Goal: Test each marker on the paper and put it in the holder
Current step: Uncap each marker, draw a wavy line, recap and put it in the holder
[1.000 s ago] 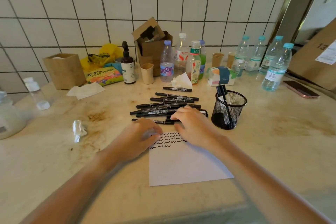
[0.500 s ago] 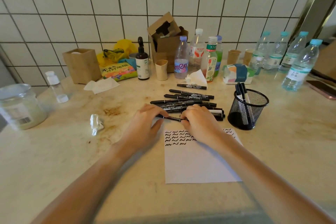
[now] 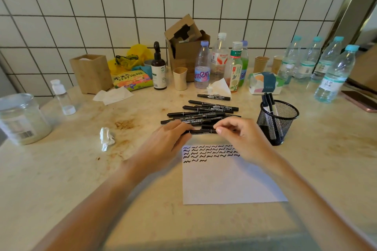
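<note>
Stained beige counter (image 3: pixel 61 179) against a white tiled wall (image 3: pixel 102 6). Both hands, left (image 3: pixel 163 144) and right (image 3: pixel 242 136), pinch one marker (image 3: pixel 202 131) above the paper (image 3: pixel 224 181).

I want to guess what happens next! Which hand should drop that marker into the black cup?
Probably the right hand. Both hands grip one marker above the paper, but the mesh holder stands just beside the right hand. The left hand would have to cross over.
</note>
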